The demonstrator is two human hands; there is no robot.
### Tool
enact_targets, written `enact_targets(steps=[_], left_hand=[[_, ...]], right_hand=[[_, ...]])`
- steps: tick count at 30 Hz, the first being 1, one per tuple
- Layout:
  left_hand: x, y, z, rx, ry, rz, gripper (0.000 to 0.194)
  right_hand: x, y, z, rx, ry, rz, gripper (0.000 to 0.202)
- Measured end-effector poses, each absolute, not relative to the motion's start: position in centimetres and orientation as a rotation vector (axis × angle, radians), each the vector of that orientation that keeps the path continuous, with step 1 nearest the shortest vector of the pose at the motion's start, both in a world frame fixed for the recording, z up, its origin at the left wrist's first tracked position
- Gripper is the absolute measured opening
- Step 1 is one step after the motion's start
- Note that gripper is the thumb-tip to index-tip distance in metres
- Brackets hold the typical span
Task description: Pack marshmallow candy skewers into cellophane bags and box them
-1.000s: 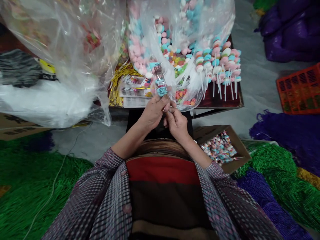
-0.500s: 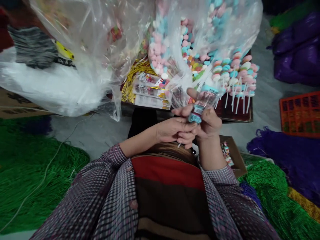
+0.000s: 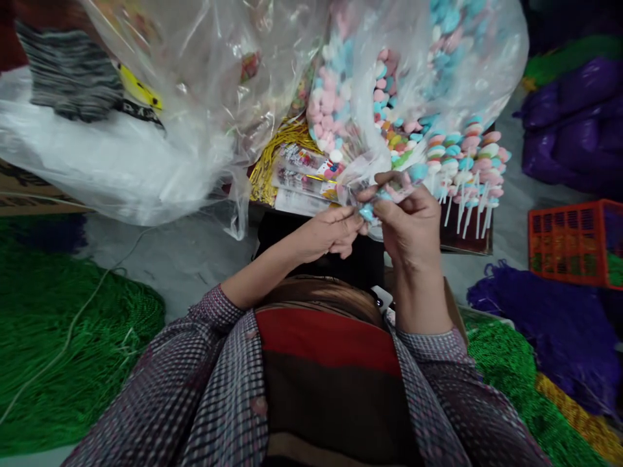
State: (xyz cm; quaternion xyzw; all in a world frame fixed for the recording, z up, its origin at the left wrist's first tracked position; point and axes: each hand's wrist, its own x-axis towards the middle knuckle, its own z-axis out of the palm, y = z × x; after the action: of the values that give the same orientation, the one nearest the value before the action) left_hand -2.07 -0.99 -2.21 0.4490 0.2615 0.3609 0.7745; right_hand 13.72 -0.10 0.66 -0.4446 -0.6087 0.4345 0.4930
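A candy skewer in a clear wrapper, pink, white and blue, lies tilted between my two hands. My right hand is closed around its body, with thumb and fingers on the wrapper. At the lower end, my left hand pinches with thumb and forefinger. Its other fingers are curled in. Fingers cover part of the candy. Just beyond my hands, printed clear wrappers lie stacked on the table, beside a bundle of gold twist ties. Several unwrapped candy skewers with white sticks lie at the table's right end.
Large clear bags of pink, white and blue candies cover the back of the table. A plastic bag with white contents is at left. Green cord and purple cord lie around me; an orange crate stands at right.
The wrapped candy has turned from steeply upright to more slanted. My left hand has shifted slightly up to its lower end, and my right hand has rotated with it. The view has shifted a little.
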Motion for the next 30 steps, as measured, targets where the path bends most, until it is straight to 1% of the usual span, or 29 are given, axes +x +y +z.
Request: enact_targets(steps=[2,5,7,9,11,13,17,20,23,26,30], left_hand=[[-2.6,-0.6,-2.8,1.101,0.829,0.997,0.037],[-3.7,0.1,-4.2,1.219,1.080,1.222,0.032],[-4.9,0.5,-4.9,1.118,1.020,1.281,0.036],[-6.3,1.0,-5.0,0.887,0.915,1.342,0.039],[-7.5,1.4,-4.4,0.645,0.867,1.423,0.036],[-8.4,1.6,-3.6,0.476,0.866,1.478,0.032],[-8.8,1.5,-2.7,0.311,0.881,1.454,0.032],[-8.5,1.4,-3.0,0.299,0.899,1.424,0.033],[-8.2,1.4,-3.4,0.303,0.902,1.426,0.033],[-8.2,1.6,-3.5,0.296,0.894,1.424,0.033],[-8.3,1.6,-3.5,0.290,0.873,1.419,0.032]], right_hand=[[12.6,0.6,0.2,-1.137,-1.425,0.973,0.040],[10.9,2.4,-0.6,-1.191,-1.441,0.997,0.041],[10.2,4.3,-1.0,-1.198,-1.533,1.080,0.045],[9.8,6.8,-1.3,-1.231,-1.651,1.099,0.046],[9.5,9.1,-1.3,-1.335,-1.810,1.013,0.042],[9.2,10.6,-1.1,-1.481,-2.029,0.873,0.034],[8.5,10.7,-0.2,-1.680,-2.489,0.612,0.022],[7.9,9.3,-0.1,-1.716,-2.677,0.371,0.025],[7.7,8.3,-0.8,-1.692,-2.712,0.196,0.031],[7.9,8.4,-1.2,-1.652,-2.678,0.180,0.031],[8.4,10.4,-1.5,-1.560,-2.595,0.338,0.028]])
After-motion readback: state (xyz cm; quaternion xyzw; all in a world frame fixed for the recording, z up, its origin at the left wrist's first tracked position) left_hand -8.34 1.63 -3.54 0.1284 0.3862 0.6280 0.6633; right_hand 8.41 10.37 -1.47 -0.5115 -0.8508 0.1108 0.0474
